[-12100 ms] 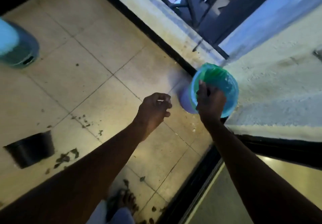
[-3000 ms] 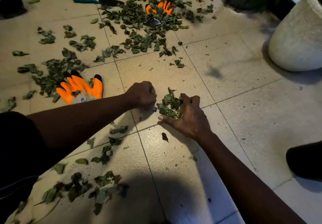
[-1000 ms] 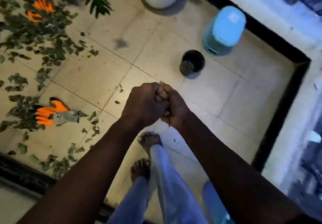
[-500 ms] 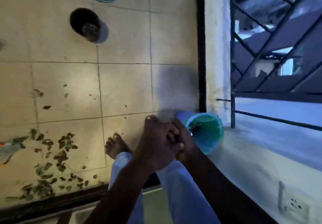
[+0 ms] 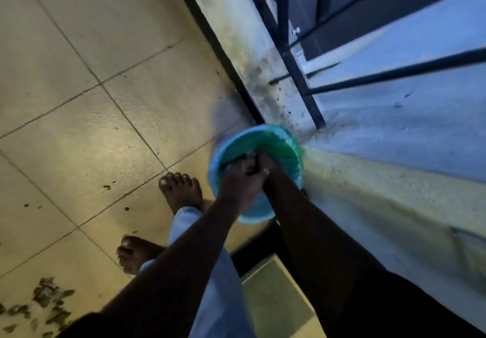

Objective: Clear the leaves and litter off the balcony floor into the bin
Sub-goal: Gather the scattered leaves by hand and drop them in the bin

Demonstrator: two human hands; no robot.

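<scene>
Both arms reach down and forward. The left hand [image 5: 242,179] is curled round a dark clump of leaves [image 5: 243,158]. The right hand [image 5: 267,165] is tucked behind it, so I cannot tell its grip. The 2 hands are over the round blue bin [image 5: 252,212], which has a green bag inside and stands in the floor corner, touching the wall [image 5: 368,193]

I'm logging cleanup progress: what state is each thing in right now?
bin: upright in the corner, open-topped, green liner fitted.
left hand: fingers curled, pressed against the right hand over the bin mouth.
right hand: held against the left; whether it holds anything is hidden.
leaves: scattered on the floor tiles, not picked up.
</scene>
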